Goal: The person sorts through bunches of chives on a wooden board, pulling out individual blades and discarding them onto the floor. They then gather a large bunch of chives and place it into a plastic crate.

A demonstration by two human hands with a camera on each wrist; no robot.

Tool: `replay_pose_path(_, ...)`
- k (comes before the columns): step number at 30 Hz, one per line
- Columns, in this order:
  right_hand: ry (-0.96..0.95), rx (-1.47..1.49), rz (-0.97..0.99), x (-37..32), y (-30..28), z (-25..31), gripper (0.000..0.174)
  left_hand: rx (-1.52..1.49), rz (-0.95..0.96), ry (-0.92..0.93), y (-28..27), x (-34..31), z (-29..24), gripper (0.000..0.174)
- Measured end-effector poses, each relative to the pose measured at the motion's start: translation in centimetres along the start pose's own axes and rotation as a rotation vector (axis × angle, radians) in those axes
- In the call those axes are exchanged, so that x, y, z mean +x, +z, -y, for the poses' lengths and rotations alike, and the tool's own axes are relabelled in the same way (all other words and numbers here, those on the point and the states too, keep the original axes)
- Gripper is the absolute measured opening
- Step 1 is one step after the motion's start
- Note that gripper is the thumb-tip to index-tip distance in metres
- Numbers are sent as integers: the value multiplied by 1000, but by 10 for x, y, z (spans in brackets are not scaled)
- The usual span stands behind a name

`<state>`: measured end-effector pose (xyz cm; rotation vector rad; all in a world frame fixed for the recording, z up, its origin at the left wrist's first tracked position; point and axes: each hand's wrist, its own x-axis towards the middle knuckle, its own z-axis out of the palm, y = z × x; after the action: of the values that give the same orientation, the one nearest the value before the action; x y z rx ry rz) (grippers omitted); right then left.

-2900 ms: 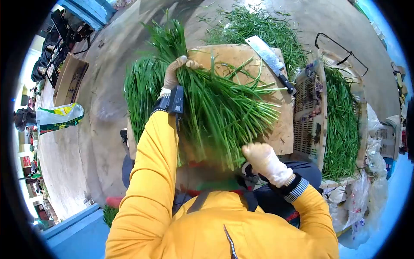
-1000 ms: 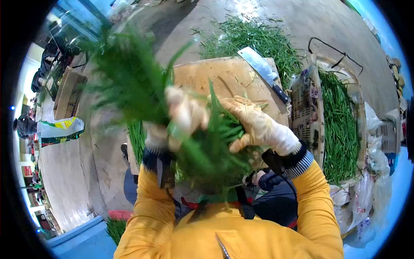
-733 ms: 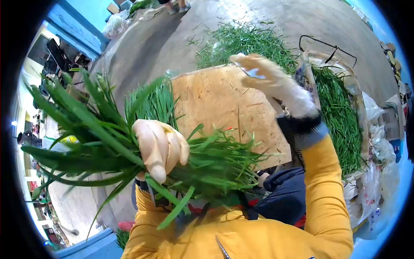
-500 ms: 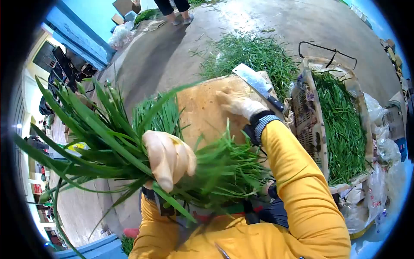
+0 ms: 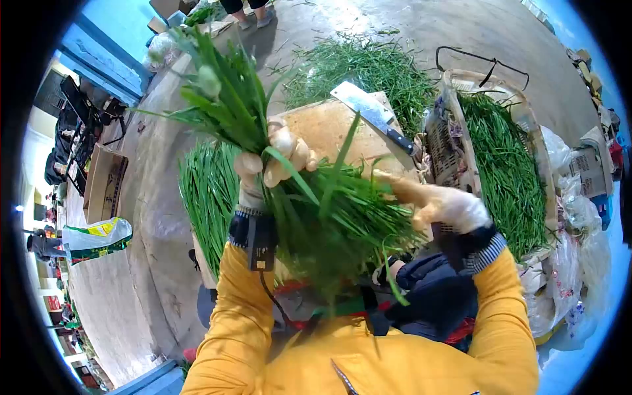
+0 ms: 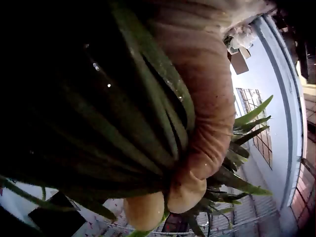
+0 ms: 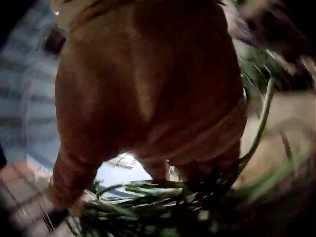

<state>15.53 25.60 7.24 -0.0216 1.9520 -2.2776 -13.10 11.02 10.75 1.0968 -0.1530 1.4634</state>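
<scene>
My gloved left hand (image 5: 280,155) grips a big bunch of garlic chives (image 5: 329,204) around its middle, above the wooden board (image 5: 313,125). In the left wrist view the fingers (image 6: 210,133) of that hand wrap round the flat leaves. Leaf tops fan out to the upper left; the other end spreads to the lower right. There my gloved right hand (image 5: 441,201), slightly blurred, has its fingers reaching over the stem ends and its thumb apart. The right wrist view shows that right hand (image 7: 148,98) right at the green stems. A cleaver (image 5: 375,118) lies on the board's far right corner.
More chives (image 5: 210,204) lie on the board's left side. A plastic basket (image 5: 447,148) full of greens stands at the right, near clear plastic bags (image 5: 566,263). Loose trimmings (image 5: 362,76) cover the floor behind the board. Another person's legs (image 5: 247,10) show at the back.
The left hand has turned the bunch, so its tops now point up and left instead of sideways. The right hand has gone from over the board to the bunch's stem ends.
</scene>
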Motion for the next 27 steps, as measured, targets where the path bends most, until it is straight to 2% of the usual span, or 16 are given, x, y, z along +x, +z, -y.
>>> replay_pose_path(1,-11,-251,-37,9,3,-10,110,-34,-150,40,1,-1,5,20)
replay_pose_path(3,334,-162,92,25,18,-24,98,26,-157,70,-1,2,11,22)
replay_pose_path(4,332,-147,101,24,28,-31,98,74,-347,112,2,0,12,23)
replay_pose_path(6,299,311,1,18,48,-39,82,118,-652,147,-2,-9,11,26)
replay_pose_path(7,299,379,-34,11,52,-36,67,117,-650,148,-11,-14,9,26)
replay_pose_path(9,283,397,-88,-4,55,-30,56,-88,-545,69,-26,-22,12,27)
replay_pose_path(10,290,401,-93,-14,55,-27,56,107,-789,134,-26,-28,20,39)
replay_pose_path(11,371,471,-117,-24,52,-25,50,98,-789,135,-29,-31,23,39)
replay_pose_path(13,465,545,-138,-32,56,-30,44,-71,-1075,21,-33,-40,28,27)
replay_pose_path(15,572,677,-398,-34,60,-41,32,-57,-1176,-33,-59,-59,32,14)
replay_pose_path(17,623,601,-371,-40,63,-41,13,-54,-1185,-47,-73,-73,31,10)
replay_pose_path(19,614,636,-389,-50,71,-49,10,-89,-1160,-39,-74,-76,33,11)
replay_pose_path(23,696,156,-511,-61,99,-26,21,-49,-1183,42,-83,-87,33,10)
replay_pose_path(24,602,109,-502,-70,103,-24,26,-85,-1193,59,-92,-95,32,10)
replay_pose_path(25,490,-126,-444,-79,108,-12,25,-156,-1245,66,-95,-100,31,10)
replay_pose_path(27,485,-453,-22,-106,99,23,20,-110,-1208,64,-100,-107,31,19)
